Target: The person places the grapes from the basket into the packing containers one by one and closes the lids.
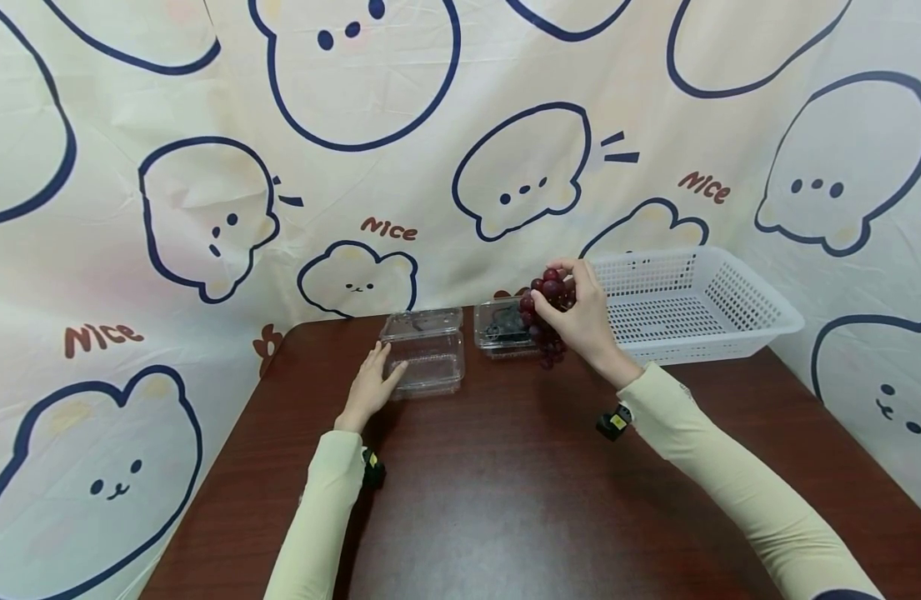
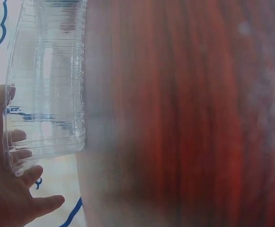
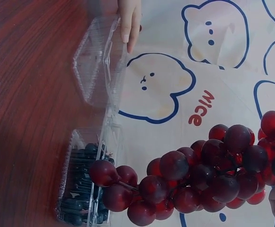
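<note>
A bunch of red grapes (image 1: 552, 290) hangs from my right hand (image 1: 586, 321), which pinches it near the top above the table. Filling the lower part of the right wrist view, the same grapes show their glossy, dark red berries. My left hand (image 1: 368, 385) is at the left side of a clear plastic box (image 1: 428, 360) with its hinged lid raised. In the left wrist view the fingers lie along the box's edge, thumb spread away. No fruit shows inside this box. To its right, a second clear box holds dark grapes (image 3: 83, 179); the red bunch partly overlaps it in the head view.
A white perforated plastic basket (image 1: 678, 348) stands at the back right of the brown wooden table (image 1: 475, 500). Behind the table hangs a pale cloth (image 1: 422, 183) printed with bear faces, close to the boxes. Each wrist wears a small black camera.
</note>
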The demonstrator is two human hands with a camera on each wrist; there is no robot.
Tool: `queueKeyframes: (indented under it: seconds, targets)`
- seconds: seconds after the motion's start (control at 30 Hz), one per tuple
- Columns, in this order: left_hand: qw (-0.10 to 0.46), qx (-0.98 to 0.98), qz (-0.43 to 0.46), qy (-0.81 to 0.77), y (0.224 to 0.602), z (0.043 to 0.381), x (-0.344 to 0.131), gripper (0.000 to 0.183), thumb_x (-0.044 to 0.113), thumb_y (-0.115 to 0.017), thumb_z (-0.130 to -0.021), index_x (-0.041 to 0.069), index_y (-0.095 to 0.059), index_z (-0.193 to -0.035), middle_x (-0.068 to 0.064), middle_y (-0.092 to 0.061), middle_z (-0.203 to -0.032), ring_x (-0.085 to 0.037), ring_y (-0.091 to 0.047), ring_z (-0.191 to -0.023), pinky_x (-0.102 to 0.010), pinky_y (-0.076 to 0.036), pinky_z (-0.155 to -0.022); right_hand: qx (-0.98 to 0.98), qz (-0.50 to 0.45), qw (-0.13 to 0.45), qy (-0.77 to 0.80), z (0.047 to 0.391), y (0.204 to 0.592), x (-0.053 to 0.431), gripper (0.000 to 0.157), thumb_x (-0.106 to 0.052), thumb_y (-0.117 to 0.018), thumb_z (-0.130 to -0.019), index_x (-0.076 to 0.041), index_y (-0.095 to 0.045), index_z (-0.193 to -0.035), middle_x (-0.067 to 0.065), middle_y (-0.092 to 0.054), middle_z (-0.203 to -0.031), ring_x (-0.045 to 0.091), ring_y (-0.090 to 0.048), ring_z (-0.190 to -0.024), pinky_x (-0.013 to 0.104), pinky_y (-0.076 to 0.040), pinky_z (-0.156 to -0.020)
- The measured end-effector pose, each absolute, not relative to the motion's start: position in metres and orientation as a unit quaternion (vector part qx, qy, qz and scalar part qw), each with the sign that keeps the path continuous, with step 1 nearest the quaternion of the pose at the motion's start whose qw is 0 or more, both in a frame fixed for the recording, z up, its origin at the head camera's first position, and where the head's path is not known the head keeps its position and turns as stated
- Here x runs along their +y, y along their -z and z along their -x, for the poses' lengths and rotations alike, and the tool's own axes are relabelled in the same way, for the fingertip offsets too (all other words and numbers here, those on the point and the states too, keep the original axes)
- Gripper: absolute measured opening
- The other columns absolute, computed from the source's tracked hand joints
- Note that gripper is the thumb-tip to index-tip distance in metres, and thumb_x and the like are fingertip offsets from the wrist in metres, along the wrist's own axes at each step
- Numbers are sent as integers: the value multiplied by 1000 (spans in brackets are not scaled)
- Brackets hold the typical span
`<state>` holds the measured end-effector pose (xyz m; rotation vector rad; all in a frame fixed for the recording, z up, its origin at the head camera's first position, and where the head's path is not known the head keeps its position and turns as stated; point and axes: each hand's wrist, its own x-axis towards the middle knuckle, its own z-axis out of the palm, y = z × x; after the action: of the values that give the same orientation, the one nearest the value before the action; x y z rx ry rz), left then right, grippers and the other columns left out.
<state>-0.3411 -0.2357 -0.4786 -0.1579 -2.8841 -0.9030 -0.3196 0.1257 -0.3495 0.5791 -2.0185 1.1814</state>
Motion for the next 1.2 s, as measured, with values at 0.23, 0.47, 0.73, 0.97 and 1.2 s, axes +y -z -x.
queueKeyframes:
  seconds: [0.23,0.47,0.73,0.97,1.2]
  targets:
    - [60,-950,52,301,479,339,-236,74,56,-40,-93,10,-23,-148,-12,-10,-156,-33,-10,-142,-59,-19,-108,-776,-229,367,-458,320,351,125,41,-23,-69,-79,-7,-54,-114,11,-53,-106,18,-52,-84,35,-49,-66]
    - [62,-950,48,302,479,337,-234,70,50,-43,-94,9,-24,-148,-12,-11,-156,-33,-12,-142,-59,-19,-108,-776,-227,369,-458,320,352,125,41,-23,-69,-80,-8,-54,-114,11,-53,-106,17,-51,-83,35,-48,-67]
    - [53,-951,46,302,478,333,-232,71,51,-42,-94,10,-22,-148,-12,-11,-155,-31,-9,-142,-58,-18,-109,-778,-223,365,-461,319,353,125,40,-24,-69,-80,-10,-54,-114,12,-53,-106,18,-51,-83,37,-49,-67]
    - [54,-952,46,299,479,333,-231,72,51,-42,-94,9,-22,-148,-13,-10,-156,-33,-11,-142,-59,-19,-108,-780,-216,363,-461,321,354,124,40,-24,-69,-80,-9,-53,-115,12,-53,-106,18,-51,-83,37,-50,-67]
    - [59,-950,47,303,477,332,-229,70,48,-44,-94,8,-22,-148,-15,-12,-155,-35,-12,-141,-60,-19,-107,-777,-222,364,-463,322,356,122,41,-24,-69,-80,-9,-54,-115,12,-53,-106,18,-50,-82,34,-48,-65]
